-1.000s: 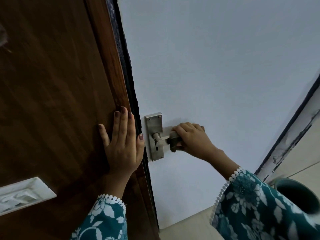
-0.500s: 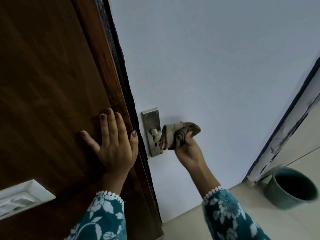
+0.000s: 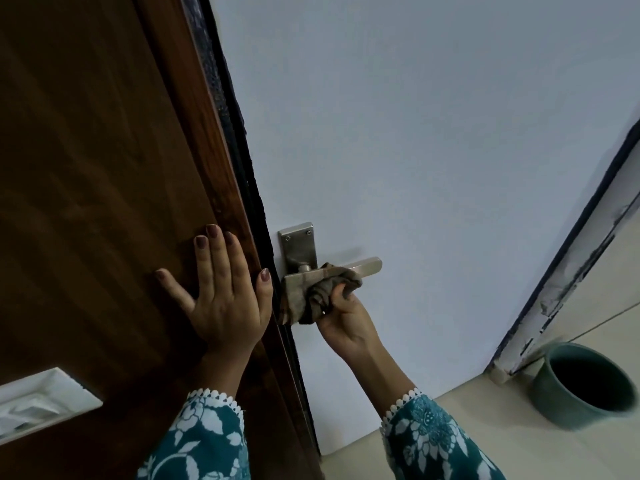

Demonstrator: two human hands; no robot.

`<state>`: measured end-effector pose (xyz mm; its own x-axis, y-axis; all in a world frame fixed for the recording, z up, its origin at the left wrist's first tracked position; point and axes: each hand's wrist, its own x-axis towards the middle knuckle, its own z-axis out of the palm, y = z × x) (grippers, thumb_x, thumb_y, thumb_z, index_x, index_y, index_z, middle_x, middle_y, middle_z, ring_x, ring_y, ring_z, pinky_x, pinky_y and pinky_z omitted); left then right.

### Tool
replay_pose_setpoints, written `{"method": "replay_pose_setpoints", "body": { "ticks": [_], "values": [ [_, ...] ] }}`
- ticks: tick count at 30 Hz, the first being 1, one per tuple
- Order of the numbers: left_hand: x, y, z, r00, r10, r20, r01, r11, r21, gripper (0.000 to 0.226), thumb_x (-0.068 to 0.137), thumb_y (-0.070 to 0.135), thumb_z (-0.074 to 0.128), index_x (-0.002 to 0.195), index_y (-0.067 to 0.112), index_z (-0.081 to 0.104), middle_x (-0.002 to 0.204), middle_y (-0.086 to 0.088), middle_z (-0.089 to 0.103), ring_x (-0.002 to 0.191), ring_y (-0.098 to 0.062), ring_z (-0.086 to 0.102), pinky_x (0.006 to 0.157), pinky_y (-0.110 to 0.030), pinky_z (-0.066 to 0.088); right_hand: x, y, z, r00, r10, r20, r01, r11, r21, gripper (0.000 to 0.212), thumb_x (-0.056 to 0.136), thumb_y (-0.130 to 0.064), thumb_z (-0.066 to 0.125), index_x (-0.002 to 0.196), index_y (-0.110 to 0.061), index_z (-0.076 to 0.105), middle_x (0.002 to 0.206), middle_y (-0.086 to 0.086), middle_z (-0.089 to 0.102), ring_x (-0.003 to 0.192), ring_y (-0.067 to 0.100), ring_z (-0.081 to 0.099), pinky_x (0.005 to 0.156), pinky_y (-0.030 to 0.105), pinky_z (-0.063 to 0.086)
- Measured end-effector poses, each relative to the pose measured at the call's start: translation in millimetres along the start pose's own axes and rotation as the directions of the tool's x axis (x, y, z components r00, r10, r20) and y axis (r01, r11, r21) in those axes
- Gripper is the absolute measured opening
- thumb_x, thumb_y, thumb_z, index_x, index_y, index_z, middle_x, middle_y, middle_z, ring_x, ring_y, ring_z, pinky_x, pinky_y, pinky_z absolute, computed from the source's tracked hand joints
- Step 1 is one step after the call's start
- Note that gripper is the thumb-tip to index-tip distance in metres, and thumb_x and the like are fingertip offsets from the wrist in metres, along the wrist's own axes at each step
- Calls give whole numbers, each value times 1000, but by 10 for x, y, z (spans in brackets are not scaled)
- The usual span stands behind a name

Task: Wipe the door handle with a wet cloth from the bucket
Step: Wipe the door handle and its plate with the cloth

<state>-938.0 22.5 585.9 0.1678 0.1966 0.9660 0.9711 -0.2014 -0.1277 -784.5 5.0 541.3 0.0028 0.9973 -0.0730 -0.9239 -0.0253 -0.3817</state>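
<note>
The cloth [image 3: 320, 296] is clamped in the right hand [image 3: 343, 320] and pressed under the door handle [image 3: 363, 266], whose outer end is left bare. The left hand [image 3: 221, 296] is laid flat, fingers spread, on the brown door [image 3: 86, 202] beside its edge. The bucket [image 3: 585, 386] is set well apart on the floor [image 3: 502, 427] by the frame.

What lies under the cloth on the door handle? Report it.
The cloth, gripped by the right hand, drapes over the lever's inner half. The lever's free end and the metal backplate show. The covered stretch near the spindle is hidden.
</note>
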Motion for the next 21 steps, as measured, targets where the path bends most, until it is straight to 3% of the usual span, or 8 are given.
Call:
{"method": "replay_pose_setpoints", "body": {
  "ticks": [2,4,8,12,14,16,19,21],
  "values": [
    [5,4,-6,1000,-6,8,6,1000,-4,61,100,35,31,150,5,16,157,-6,13,149,-21,7,108,-63,4,-23,1,-13,1000,11,-18,-13,992,-128,28,96,-12,36,119,-2,49,111,17,55,100,28,52,105,42,36],
    [14,9,-18,1000,-8,18,8,1000,-10,61,100,35,31,150,5,16,157,-7,14,149,-21,7,106,-64,7,-56,-52,-32,999,15,-30,-23,959,-282,22,98,-6,36,108,-1,55,97,14,59,87,23,60,85,36,48],
    [19,71,-76,996,-71,60,75,994,-78,60,99,33,34,149,3,17,152,-15,22,148,-22,8,106,-65,7,-178,-267,-143,997,54,-60,-80,780,-620,18,94,-1,47,108,1,59,97,13,65,90,25,63,76,32,53],
    [-31,444,-278,971,-15,237,106,920,-378,57,97,25,36,147,0,23,155,-17,21,146,-28,17,115,-59,4,-361,-644,-312,996,51,-71,-86,730,-678,15,93,-5,50,102,-3,62,93,10,65,86,22,62,72,30,53],
    [-88,779,-371,943,125,309,100,778,-620,51,95,17,40,142,-2,36,150,-19,34,142,-29,30,113,-58,24,-447,-881,-379,996,9,-94,-69,744,-664,17,94,-10,50,105,-5,62,94,10,66,88,22,61,73,30,50],
    [-105,1118,-442,868,177,464,290,579,-762,49,96,18,41,141,1,38,148,-13,39,140,-22,35,110,-47,35,-514,-1112,-439,991,-40,-125,-54,744,-666,16,95,-15,48,104,-10,61,94,9,65,90,23,59,72,31,47],
    [-68,1573,-500,684,251,685,581,380,-720,59,96,39,38,149,17,24,157,4,24,144,-3,22,113,-31,32,-627,-1442,-517,985,-79,-151,-34,777,-628,21,97,-21,44,108,-8,57,102,16,61,97,31,55,75,38,47],
    [-39,1885,-506,642,318,697,626,308,-717,64,94,46,40,150,21,23,158,7,24,143,-4,25,110,-29,38,-721,-1667,-571,982,-101,-161,-16,797,-603,25,97,-26,45,108,-7,57,98,15,64,91,32,59,69,37,51]
  ]
}}
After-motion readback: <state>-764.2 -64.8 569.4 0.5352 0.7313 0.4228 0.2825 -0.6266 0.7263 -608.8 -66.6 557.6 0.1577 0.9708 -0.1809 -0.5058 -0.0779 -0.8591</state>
